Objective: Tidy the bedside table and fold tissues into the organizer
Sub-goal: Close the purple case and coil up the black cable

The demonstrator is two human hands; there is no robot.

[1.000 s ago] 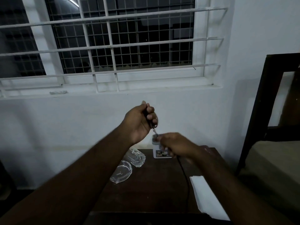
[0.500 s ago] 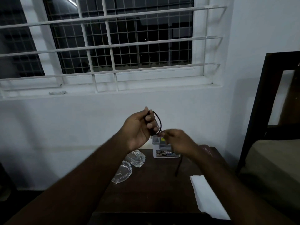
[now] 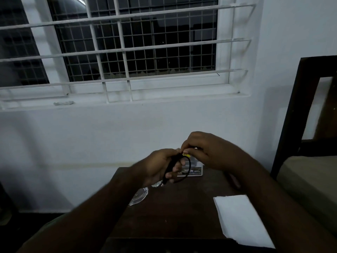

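Note:
Both my hands are raised over the dark wooden bedside table (image 3: 175,212). My left hand (image 3: 160,167) grips a coiled black cable (image 3: 188,167), whose loop hangs past my fingers and whose plug end sticks out below. My right hand (image 3: 204,152) pinches the same cable at the top of the loop. A white folded tissue (image 3: 240,220) lies at the table's right front edge. A small white box (image 3: 196,170) with a printed label stands at the back of the table, partly hidden by my hands.
A clear glass dish (image 3: 140,196) lies on the table's left side, partly behind my left arm. A dark wooden bed frame (image 3: 295,114) with a mattress (image 3: 310,183) stands to the right. A white wall and barred window are behind.
The cable that trailed down over the table is now gathered into a loop in my left hand. My left hand has dropped lower and my right hand has risen to the top of the loop.

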